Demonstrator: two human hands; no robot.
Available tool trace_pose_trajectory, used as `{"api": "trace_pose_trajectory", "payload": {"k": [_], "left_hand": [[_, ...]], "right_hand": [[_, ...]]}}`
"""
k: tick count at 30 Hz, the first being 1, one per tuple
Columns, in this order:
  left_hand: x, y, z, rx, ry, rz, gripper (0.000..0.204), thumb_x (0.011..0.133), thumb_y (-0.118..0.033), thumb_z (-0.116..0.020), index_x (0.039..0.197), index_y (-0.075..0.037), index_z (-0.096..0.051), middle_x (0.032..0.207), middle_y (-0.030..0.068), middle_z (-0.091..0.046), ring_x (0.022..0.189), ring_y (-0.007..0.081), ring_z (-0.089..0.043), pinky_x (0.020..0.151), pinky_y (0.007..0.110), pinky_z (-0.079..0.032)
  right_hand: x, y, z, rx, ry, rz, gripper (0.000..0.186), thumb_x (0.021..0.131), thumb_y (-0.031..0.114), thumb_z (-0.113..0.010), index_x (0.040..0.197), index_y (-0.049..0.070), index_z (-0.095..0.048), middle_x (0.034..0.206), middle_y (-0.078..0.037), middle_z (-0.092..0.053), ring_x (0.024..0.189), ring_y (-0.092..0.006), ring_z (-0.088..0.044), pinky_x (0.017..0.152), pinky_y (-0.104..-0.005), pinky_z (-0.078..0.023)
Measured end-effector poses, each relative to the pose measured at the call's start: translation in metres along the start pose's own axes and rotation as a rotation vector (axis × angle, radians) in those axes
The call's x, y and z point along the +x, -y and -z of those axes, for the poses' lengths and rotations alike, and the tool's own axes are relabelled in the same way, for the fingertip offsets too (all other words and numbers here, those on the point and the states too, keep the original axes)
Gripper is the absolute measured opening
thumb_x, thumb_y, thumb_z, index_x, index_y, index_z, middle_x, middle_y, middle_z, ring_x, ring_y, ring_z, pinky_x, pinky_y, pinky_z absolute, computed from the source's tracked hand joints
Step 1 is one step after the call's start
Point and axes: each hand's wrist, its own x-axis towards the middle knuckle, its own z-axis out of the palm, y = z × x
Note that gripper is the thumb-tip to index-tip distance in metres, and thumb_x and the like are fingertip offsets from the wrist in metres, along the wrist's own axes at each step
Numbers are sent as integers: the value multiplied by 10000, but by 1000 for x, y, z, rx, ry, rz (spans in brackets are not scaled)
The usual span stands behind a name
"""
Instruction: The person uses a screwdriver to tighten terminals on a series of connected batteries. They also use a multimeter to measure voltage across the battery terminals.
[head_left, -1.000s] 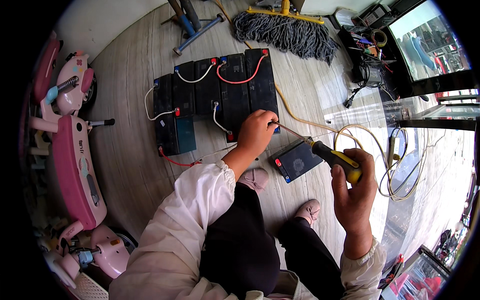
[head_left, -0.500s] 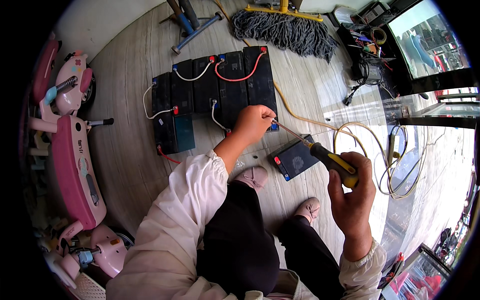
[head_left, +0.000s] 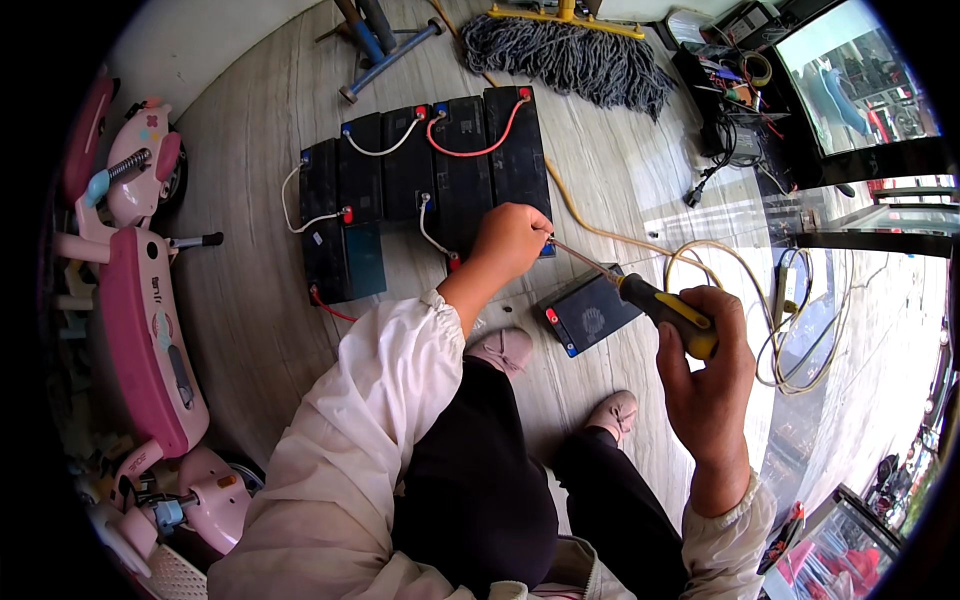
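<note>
My right hand (head_left: 708, 395) is closed round the yellow-and-black handle of a screwdriver (head_left: 662, 308), its shaft slanting up and left. The tip reaches the fingers of my left hand (head_left: 508, 243), which pinch something too small to make out beside the blue terminal (head_left: 547, 250) of a black battery (head_left: 515, 150). Several such batteries stand together on the floor, linked by white leads (head_left: 385, 153) and a red lead (head_left: 480, 154). My left hand hides part of this group. Below the screwdriver shaft, a separate black battery (head_left: 595, 315) shows red and blue terminals.
A pink children's ride-on (head_left: 150, 330) stands at the left. A grey mop (head_left: 570, 65) and a blue metal stand (head_left: 385, 70) lie beyond the batteries. Yellowish cable (head_left: 735, 255) coils at the right, near a power strip (head_left: 787, 290). Black trays of tools (head_left: 735, 90) sit far right.
Both hands and the screwdriver keep nearly the same pose at the blue terminal. The whole view has shifted slightly.
</note>
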Motion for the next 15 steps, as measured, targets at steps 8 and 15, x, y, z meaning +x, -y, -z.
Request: {"api": "trace_pose_trajectory", "payload": {"k": [8,15], "left_hand": [[-2,-3,-2,225,-114,-209,168,825,-54,-692,964,-50,-787,931,141,-744,876,322,-716,794,384,-567],[-8,10,1,296,-182,-311,137,855,-24,-660,925,-54,-774,925,145,-696,874,339,-685,788,424,-556]], "right_hand": [[28,13,4,-8,118,68,350,855,-13,-743,1155,35,-568,1022,-182,-665,909,-366,-682,802,-392,-549],[63,41,12,-99,383,143,313,886,18,-707,1153,65,-551,1092,-182,-643,988,-417,-673,825,-456,-546]]}}
